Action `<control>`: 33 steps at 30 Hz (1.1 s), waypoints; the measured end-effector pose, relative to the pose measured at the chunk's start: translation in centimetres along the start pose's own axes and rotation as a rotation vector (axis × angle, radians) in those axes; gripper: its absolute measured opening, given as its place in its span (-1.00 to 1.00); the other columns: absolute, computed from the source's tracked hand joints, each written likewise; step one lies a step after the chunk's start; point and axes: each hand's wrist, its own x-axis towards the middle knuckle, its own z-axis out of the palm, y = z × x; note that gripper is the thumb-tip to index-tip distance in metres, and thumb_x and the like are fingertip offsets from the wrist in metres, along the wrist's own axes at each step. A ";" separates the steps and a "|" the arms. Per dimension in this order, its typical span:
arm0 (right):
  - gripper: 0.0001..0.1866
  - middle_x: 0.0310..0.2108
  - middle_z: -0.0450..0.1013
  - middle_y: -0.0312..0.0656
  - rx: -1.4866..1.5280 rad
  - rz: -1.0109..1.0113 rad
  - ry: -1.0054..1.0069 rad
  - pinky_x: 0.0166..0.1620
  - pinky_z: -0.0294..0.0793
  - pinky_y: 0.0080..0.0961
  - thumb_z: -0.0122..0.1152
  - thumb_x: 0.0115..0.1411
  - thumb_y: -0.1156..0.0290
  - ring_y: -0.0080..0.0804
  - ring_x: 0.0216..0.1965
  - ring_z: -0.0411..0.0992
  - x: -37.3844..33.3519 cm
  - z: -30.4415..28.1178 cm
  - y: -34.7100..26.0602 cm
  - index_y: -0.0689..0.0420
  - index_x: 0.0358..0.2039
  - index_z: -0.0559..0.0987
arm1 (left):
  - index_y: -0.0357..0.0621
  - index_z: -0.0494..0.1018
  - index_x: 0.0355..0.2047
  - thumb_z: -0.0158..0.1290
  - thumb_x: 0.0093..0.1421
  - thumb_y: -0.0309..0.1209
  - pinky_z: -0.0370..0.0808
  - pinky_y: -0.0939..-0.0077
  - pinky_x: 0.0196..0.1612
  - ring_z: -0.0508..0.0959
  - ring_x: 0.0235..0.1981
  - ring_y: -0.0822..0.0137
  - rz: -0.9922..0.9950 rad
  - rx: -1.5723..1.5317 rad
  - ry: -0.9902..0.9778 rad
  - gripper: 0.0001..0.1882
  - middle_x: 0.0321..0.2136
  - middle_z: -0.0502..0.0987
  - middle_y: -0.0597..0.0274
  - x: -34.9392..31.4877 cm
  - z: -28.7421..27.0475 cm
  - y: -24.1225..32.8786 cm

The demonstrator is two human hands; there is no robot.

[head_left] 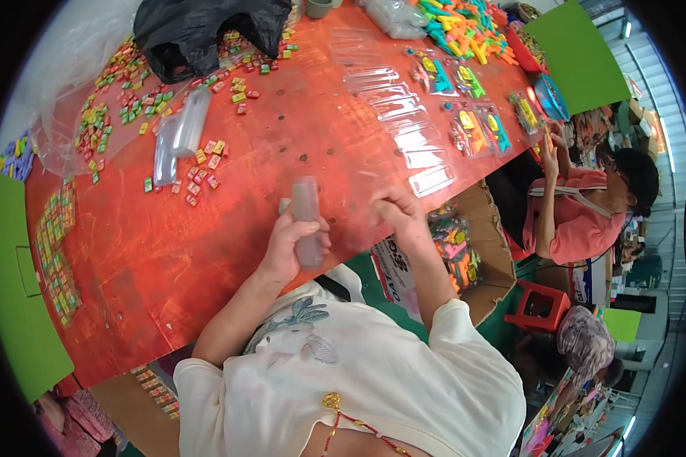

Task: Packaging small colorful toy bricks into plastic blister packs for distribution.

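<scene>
My left hand (290,242) is wrapped around an upright stack of clear plastic blister shells (307,217), held above the near edge of the red table (229,228). Off to its right, my right hand (396,212) hovers with curled fingers. Its fingertips are smeared by motion, and whatever they may hold cannot be made out. Beyond it, single clear shells (409,129) lie in an overlapping row that runs toward the far side. On the left rest more stacked clear shells (192,122), beside small red, yellow and green packets (198,177).
A black plastic bag (206,34) lies at the far left. Bright toy guns (465,27) and filled packs (476,129) cover the far right. An open carton (492,244) stands below the right edge, near a red stool (537,308) and a seated co-worker (587,202).
</scene>
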 end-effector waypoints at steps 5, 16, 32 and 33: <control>-0.89 -0.44 0.40 -0.15 -1.191 -0.490 0.187 -0.30 0.41 -0.43 0.14 0.04 0.59 -0.26 -0.39 0.45 -0.7 -2.4 -1.0 0.19 -0.37 0.49 | -0.12 0.25 -0.01 0.01 0.08 -0.43 0.59 0.34 -0.35 0.56 -0.38 0.28 0.099 -0.005 0.105 -0.57 -0.31 0.48 0.17 0.1 -0.2 -0.2; -0.77 -0.32 0.44 -0.07 -0.567 -0.154 -0.160 -0.25 0.45 -0.40 0.19 0.15 0.41 -0.21 -0.29 0.45 -0.2 3.3 0.0 0.22 -0.20 0.53 | -0.15 0.30 -0.03 0.08 0.04 -0.46 0.48 0.51 -0.20 0.47 -0.28 0.45 0.126 0.196 0.109 -0.56 -0.27 0.41 0.29 0.2 0.7 -0.6; -0.87 -0.45 0.48 -0.30 -0.035 0.132 -0.242 -0.34 0.43 -0.63 0.10 0.26 0.46 -0.63 -0.44 0.44 1.4 4.9 0.0 0.25 -0.30 0.53 | -0.19 0.34 -0.02 0.10 0.04 -0.46 0.40 0.57 -0.13 0.46 -0.23 0.45 0.080 0.048 -0.017 -0.55 -0.28 0.45 0.27 -0.2 0.7 0.2; -0.88 -0.45 0.48 -0.30 -0.117 0.048 -0.233 -0.32 0.44 -0.61 0.10 0.26 0.47 -0.62 -0.43 0.44 1.4 5.3 0.4 0.26 -0.29 0.53 | -0.19 0.34 -0.02 0.10 0.04 -0.46 0.40 0.57 -0.13 0.46 -0.23 0.45 0.080 0.046 -0.017 -0.55 -0.28 0.45 0.27 -0.1 0.5 0.0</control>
